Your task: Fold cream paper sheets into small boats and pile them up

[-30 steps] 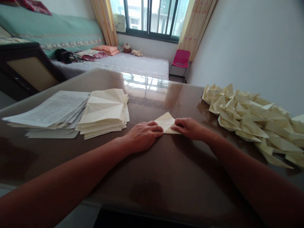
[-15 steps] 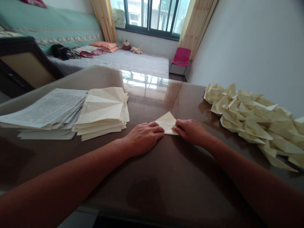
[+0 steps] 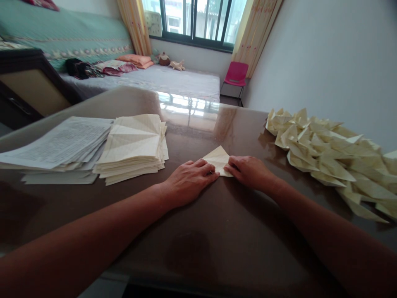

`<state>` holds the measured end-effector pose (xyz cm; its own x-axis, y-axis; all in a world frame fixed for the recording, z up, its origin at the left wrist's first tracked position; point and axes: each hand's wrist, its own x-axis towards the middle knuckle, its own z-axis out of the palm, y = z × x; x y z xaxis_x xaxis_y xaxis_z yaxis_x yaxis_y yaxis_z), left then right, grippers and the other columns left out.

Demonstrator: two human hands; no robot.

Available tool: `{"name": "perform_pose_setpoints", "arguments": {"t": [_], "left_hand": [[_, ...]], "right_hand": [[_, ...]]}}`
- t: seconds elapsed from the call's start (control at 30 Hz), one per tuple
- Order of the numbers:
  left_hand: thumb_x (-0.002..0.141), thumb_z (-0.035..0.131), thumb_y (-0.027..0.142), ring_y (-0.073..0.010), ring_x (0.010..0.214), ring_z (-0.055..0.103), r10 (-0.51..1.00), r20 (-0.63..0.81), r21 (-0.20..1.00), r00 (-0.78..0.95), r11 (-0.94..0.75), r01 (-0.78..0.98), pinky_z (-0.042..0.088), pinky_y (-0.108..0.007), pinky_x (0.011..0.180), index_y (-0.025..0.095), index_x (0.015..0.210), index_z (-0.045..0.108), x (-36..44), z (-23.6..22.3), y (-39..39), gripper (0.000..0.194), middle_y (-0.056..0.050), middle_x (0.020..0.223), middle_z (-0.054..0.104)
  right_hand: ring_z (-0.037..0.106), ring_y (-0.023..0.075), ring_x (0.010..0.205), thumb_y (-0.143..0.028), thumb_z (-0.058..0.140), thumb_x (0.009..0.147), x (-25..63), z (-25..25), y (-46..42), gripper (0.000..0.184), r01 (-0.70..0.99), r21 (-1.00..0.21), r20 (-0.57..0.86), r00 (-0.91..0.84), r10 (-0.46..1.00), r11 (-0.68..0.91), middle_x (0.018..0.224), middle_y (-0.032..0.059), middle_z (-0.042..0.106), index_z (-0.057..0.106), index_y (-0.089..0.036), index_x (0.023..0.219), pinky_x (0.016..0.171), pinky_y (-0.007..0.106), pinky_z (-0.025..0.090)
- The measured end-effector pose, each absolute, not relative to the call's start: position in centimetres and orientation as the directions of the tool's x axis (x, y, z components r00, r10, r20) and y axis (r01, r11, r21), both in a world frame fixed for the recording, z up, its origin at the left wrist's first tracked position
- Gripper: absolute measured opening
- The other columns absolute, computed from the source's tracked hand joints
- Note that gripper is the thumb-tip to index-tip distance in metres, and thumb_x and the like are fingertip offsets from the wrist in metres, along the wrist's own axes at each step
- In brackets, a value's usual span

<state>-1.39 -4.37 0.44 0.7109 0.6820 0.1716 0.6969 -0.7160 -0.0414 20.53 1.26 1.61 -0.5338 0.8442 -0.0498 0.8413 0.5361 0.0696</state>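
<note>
A small cream sheet of folded paper [image 3: 218, 156] lies on the brown table, its pointed corner facing away from me. My left hand [image 3: 192, 179] presses on its left side, fingers bent and close together, with the thumb and fingertips at the near edge. On the opposite side my right hand [image 3: 248, 169] is curled, its thumb and fingers gripping the right corner of the paper. Both hands cover part of the sheet, so its lower left and right edges are hidden.
Left of my hands sit a stack of creased cream paper [image 3: 133, 140] and a pile of printed sheets [image 3: 62, 142]. A long heap of folded paper pieces [image 3: 322, 149] runs along the table's right side. Beyond the table [image 3: 186, 236] are a bed [image 3: 186, 82] and a pink chair [image 3: 237, 74].
My left fingertips have slid slightly right and toward me along the near edge of the paper. My right hand holds nearly the same place.
</note>
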Motion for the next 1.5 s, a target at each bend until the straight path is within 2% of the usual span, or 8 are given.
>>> {"name": "perform_pose_setpoints", "arguments": {"t": [0.3, 0.53, 0.73, 0.87, 0.93, 1.07, 1.2, 1.5], "left_hand": [[0.096, 0.040, 0.027, -0.0191, 0.108, 0.049, 0.700, 0.176, -0.056, 0.692, -0.695, 0.717, 0.043, -0.031, 0.081, 0.027, 0.126, 0.051, -0.9, 0.7, -4.7, 0.032, -0.004, 0.117, 0.057], [0.096, 0.039, 0.020, -0.0220, 0.112, 0.047, 0.683, 0.186, -0.073, 0.706, -0.707, 0.703, 0.042, -0.033, 0.088, 0.015, 0.116, 0.056, 0.5, 0.3, -5.1, 0.027, -0.009, 0.119, 0.056], [0.095, 0.040, 0.023, -0.0216, 0.112, 0.048, 0.695, 0.190, -0.065, 0.694, -0.696, 0.715, 0.041, -0.034, 0.087, 0.020, 0.124, 0.050, 0.8, 0.0, -5.0, 0.031, -0.006, 0.123, 0.056], [0.096, 0.039, 0.023, -0.0198, 0.115, 0.047, 0.698, 0.189, -0.071, 0.690, -0.692, 0.719, 0.040, -0.032, 0.087, 0.023, 0.129, 0.047, 0.7, 0.1, -5.0, 0.034, -0.003, 0.130, 0.054], [0.096, 0.038, 0.023, -0.0195, 0.117, 0.045, 0.696, 0.191, -0.076, 0.692, -0.692, 0.718, 0.040, -0.032, 0.088, 0.024, 0.132, 0.045, 0.6, 0.0, -5.0, 0.036, -0.001, 0.136, 0.051], [0.096, 0.038, 0.024, -0.0195, 0.120, 0.043, 0.701, 0.186, -0.078, 0.688, -0.688, 0.722, 0.039, -0.032, 0.090, 0.025, 0.134, 0.044, 0.5, -0.1, -5.0, 0.039, 0.000, 0.140, 0.049], [0.096, 0.039, 0.024, -0.0194, 0.121, 0.043, 0.706, 0.173, -0.080, 0.687, -0.685, 0.724, 0.040, -0.032, 0.089, 0.025, 0.136, 0.043, 0.5, 0.0, -5.0, 0.041, -0.001, 0.140, 0.048], [0.095, 0.039, 0.024, -0.0196, 0.121, 0.043, 0.710, 0.170, -0.076, 0.684, -0.682, 0.727, 0.041, -0.033, 0.090, 0.025, 0.134, 0.046, 0.5, 0.1, -5.0, 0.040, -0.001, 0.139, 0.050]], "right_hand": [[0.063, 0.0189, 0.076, -0.045, 0.038, 0.093, 20.4, 1.7, 1.4, 0.033, 0.845, 0.058, -0.089, -0.526, 0.846, 0.531, 0.090, 0.0070, 0.070, 0.060, -0.021, 0.088, 0.059, 0.026, 0.029], [0.063, 0.0184, 0.075, -0.042, 0.038, 0.094, 20.6, 1.7, 1.5, 0.031, 0.808, 0.050, -0.061, -0.585, 0.809, 0.587, 0.089, 0.0067, 0.070, 0.057, -0.020, 0.087, 0.058, 0.026, 0.028], [0.062, 0.0177, 0.076, -0.041, 0.040, 0.093, 20.7, 1.4, 1.5, 0.029, 0.802, -0.001, -0.043, -0.596, 0.801, 0.597, 0.088, 0.0067, 0.069, 0.058, -0.019, 0.086, 0.060, 0.025, 0.031], [0.061, 0.0159, 0.078, -0.043, 0.051, 0.088, 21.5, 2.5, 2.1, 0.029, 0.801, -0.077, 0.046, -0.592, 0.805, 0.594, 0.098, 0.0057, 0.067, 0.060, -0.019, 0.102, 0.064, 0.024, 0.036], [0.062, 0.0154, 0.079, -0.040, 0.049, 0.090, 22.0, 3.9, 1.9, 0.029, 0.775, -0.063, 0.079, -0.624, 0.777, 0.629, 0.104, 0.0056, 0.065, 0.062, -0.022, 0.109, 0.066, 0.024, 0.037], [0.064, 0.0159, 0.084, -0.025, 0.042, 0.092, 22.5, 6.7, -0.2, 0.031, 0.656, 0.000, -0.082, -0.752, 0.654, 0.755, 0.101, 0.0043, 0.067, 0.064, -0.029, 0.114, 0.066, 0.023, 0.039], [0.067, 0.0204, 0.083, -0.023, 0.043, 0.091, 21.8, 7.1, -2.5, 0.030, 0.645, 0.065, -0.249, -0.728, 0.638, 0.761, 0.098, 0.0071, 0.071, 0.062, -0.027, 0.113, 0.063, 0.026, 0.042], [0.069, 0.0239, 0.076, -0.016, 0.045, 0.088, 20.5, 6.2, -3.9, 0.025, 0.695, 0.181, -0.312, -0.631, 0.711, 0.696, 0.086, 0.0160, 0.072, 0.069, -0.014, 0.096, 0.062, 0.029, 0.045]]}}
